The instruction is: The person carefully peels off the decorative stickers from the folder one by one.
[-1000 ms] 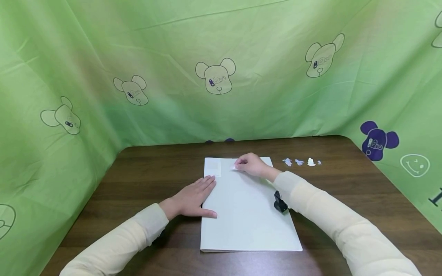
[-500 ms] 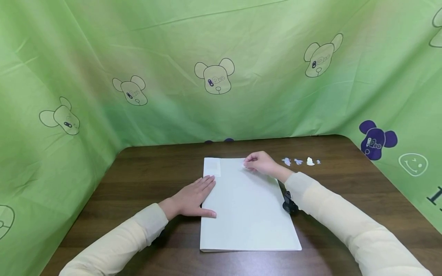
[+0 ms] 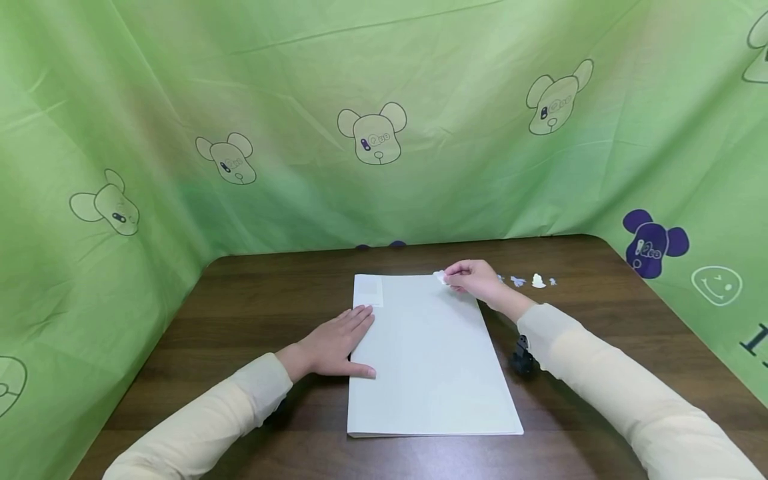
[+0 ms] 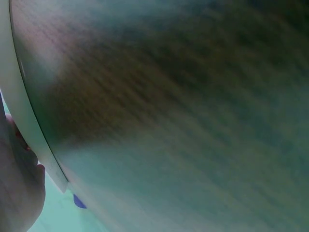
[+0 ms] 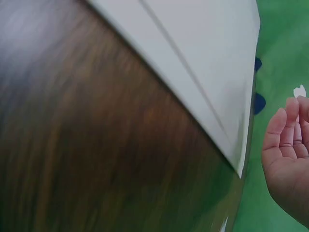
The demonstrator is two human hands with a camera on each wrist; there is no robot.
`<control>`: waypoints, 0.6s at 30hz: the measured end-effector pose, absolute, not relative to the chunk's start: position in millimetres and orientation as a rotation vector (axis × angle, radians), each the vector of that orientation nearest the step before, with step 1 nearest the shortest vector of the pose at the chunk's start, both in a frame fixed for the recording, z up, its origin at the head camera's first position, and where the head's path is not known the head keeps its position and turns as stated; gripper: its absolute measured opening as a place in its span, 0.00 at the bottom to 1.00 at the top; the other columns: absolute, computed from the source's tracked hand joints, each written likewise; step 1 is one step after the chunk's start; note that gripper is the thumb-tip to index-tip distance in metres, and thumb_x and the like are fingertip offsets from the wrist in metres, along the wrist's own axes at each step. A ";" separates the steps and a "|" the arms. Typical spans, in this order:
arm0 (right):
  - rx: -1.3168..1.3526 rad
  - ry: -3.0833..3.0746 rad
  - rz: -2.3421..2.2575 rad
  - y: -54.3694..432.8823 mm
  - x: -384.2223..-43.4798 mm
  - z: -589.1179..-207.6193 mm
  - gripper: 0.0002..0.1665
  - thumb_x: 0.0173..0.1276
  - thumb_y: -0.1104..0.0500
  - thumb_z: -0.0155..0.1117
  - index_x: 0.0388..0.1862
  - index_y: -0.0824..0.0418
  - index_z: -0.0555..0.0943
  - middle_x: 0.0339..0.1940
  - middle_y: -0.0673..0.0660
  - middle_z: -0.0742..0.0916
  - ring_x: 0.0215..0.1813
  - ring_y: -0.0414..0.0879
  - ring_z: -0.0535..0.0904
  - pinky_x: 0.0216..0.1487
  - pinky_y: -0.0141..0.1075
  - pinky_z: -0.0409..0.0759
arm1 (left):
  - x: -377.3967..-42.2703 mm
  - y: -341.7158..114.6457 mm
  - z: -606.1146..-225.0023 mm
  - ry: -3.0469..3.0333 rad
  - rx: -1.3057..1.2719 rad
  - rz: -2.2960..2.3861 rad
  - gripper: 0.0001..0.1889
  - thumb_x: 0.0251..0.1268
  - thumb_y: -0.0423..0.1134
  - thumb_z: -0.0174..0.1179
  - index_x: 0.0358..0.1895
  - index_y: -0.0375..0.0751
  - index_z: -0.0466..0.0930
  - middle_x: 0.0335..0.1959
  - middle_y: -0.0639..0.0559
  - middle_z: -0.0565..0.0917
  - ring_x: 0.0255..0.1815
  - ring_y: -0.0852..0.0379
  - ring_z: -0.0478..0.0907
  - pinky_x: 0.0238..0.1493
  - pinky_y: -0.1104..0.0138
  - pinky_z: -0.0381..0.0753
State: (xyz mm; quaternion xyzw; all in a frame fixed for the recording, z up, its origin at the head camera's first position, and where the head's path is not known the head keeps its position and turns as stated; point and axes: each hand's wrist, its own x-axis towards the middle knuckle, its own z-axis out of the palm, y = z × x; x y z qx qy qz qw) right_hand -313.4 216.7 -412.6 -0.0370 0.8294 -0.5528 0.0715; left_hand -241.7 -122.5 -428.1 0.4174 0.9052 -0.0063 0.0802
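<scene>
A white folder or pad (image 3: 432, 367) with a thick front edge lies on the wooden table in the head view. My left hand (image 3: 337, 341) rests flat on its left edge, fingers straight and thumb spread. Over the far right corner, my right hand (image 3: 477, 280) pinches a small white paper cutout (image 3: 441, 277) between thumb and fingertips. The right wrist view also shows the cutout (image 5: 300, 91), sticking up past the fingertips, mostly hidden by them. A small white rectangular label (image 3: 369, 291) lies at the folder's far left corner.
Right of the folder, a row of small cutouts lies on the table (image 3: 270, 287): a bluish one (image 3: 518, 281), a white one (image 3: 539, 281) and a tiny one (image 3: 553, 282). My right hand partly covers another. A green printed curtain (image 3: 288, 200) surrounds the table.
My right hand has moved right along the folder's far edge with the white cutout, from near the label to the far right corner. My left hand has stayed in place.
</scene>
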 end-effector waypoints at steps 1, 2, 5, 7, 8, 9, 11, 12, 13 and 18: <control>-0.111 2.490 -1.683 219.7 -313.2 -412.0 0.16 0.68 0.62 0.65 0.49 0.72 0.77 0.36 0.57 0.86 0.38 0.48 0.81 0.42 0.37 0.81 | -241.5 -122.5 -427.9 2.706 1.247 -0.019 0.57 0.58 0.79 0.40 0.78 0.37 0.42 0.79 0.45 0.42 0.78 0.52 0.35 0.74 0.61 0.40; -0.113 2.486 -1.707 222.7 -313.0 -411.7 0.16 0.68 0.62 0.65 0.49 0.72 0.77 0.34 0.56 0.86 0.37 0.48 0.81 0.42 0.37 0.81 | -241.4 -122.4 -427.8 2.706 1.248 -0.019 0.57 0.58 0.79 0.40 0.78 0.37 0.42 0.79 0.45 0.42 0.78 0.52 0.35 0.74 0.61 0.40; -0.116 2.480 -1.780 231.0 -313.1 -411.9 0.16 0.67 0.64 0.66 0.48 0.72 0.75 0.30 0.53 0.85 0.34 0.46 0.81 0.38 0.36 0.82 | -241.4 -122.9 -427.8 2.706 1.249 -0.020 0.57 0.58 0.79 0.40 0.78 0.37 0.42 0.79 0.45 0.41 0.78 0.52 0.35 0.74 0.61 0.40; -0.122 2.481 -1.825 236.8 -313.2 -412.6 0.16 0.66 0.65 0.66 0.47 0.73 0.74 0.29 0.50 0.85 0.33 0.45 0.81 0.37 0.34 0.82 | -241.7 -123.1 -428.3 2.707 1.250 -0.020 0.57 0.58 0.80 0.39 0.78 0.37 0.42 0.79 0.45 0.41 0.78 0.52 0.35 0.74 0.61 0.40; -0.125 2.481 -1.844 239.5 -312.9 -412.9 0.16 0.67 0.65 0.65 0.47 0.74 0.74 0.29 0.50 0.85 0.32 0.44 0.81 0.36 0.34 0.82 | -241.9 -123.2 -428.6 2.709 1.250 -0.019 0.57 0.58 0.80 0.39 0.78 0.37 0.42 0.79 0.45 0.42 0.78 0.52 0.35 0.74 0.61 0.40; -0.127 2.480 -1.863 242.5 -312.3 -412.7 0.16 0.67 0.66 0.65 0.48 0.74 0.74 0.29 0.50 0.85 0.31 0.43 0.81 0.36 0.34 0.82 | -242.2 -123.3 -428.9 2.709 1.251 -0.020 0.57 0.58 0.80 0.39 0.78 0.37 0.42 0.79 0.45 0.42 0.78 0.52 0.35 0.74 0.61 0.40; -0.146 2.471 -1.906 249.2 -310.7 -412.7 0.17 0.68 0.66 0.64 0.50 0.76 0.74 0.30 0.50 0.85 0.31 0.42 0.81 0.36 0.34 0.83 | -242.5 -123.1 -429.3 2.710 1.252 -0.021 0.58 0.57 0.80 0.38 0.78 0.37 0.42 0.79 0.45 0.42 0.78 0.53 0.35 0.74 0.61 0.40; -0.154 2.468 -1.926 252.3 -309.7 -412.4 0.17 0.68 0.66 0.63 0.50 0.76 0.73 0.31 0.49 0.85 0.31 0.41 0.81 0.36 0.34 0.82 | -242.7 -122.9 -429.5 2.710 1.252 -0.019 0.58 0.57 0.80 0.38 0.78 0.37 0.42 0.79 0.45 0.42 0.78 0.53 0.35 0.74 0.61 0.40; -0.161 2.466 -1.945 255.5 -308.7 -412.1 0.18 0.68 0.67 0.63 0.51 0.77 0.73 0.31 0.49 0.85 0.31 0.40 0.81 0.34 0.33 0.82 | -242.9 -122.8 -429.4 2.710 1.252 -0.020 0.58 0.57 0.80 0.38 0.78 0.37 0.42 0.79 0.45 0.42 0.78 0.53 0.35 0.74 0.61 0.40; -0.159 2.456 -2.046 272.2 -304.1 -411.3 0.14 0.67 0.69 0.62 0.48 0.77 0.73 0.27 0.47 0.85 0.27 0.37 0.80 0.29 0.30 0.81 | -242.9 -122.9 -429.4 2.710 1.242 -0.015 0.58 0.57 0.81 0.37 0.78 0.38 0.42 0.79 0.46 0.41 0.78 0.53 0.35 0.74 0.61 0.40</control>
